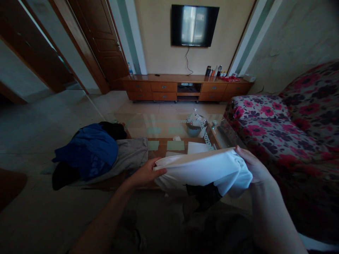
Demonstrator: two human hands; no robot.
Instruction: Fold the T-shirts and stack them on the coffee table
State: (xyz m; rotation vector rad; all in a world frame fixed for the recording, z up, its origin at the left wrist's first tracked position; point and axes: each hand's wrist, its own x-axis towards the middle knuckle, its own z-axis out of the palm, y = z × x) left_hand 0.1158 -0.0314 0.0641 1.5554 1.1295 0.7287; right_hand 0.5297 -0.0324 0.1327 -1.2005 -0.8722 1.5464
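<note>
A white garment with a black patch, perhaps a T-shirt (201, 169), is stretched between my two hands above the near edge of a glass coffee table (132, 121). My left hand (148, 172) pinches its left end, thumb and fingers closed on the cloth. At the other end my right hand (250, 164) grips the bunched fabric, with part of the fingers hidden behind it. The black part hangs below the white cloth. Left of my left hand lies a pile of clothes: a blue garment (97, 150), a grey one (132, 151) and black pieces (113, 129).
A flowered sofa (265, 121) stands along the right side. Beyond the table is a waste basket (194, 128) holding crumpled paper. A low wooden cabinet (164, 86) runs along the far wall beneath a television (194, 26). A wooden door (97, 38) is at the back left.
</note>
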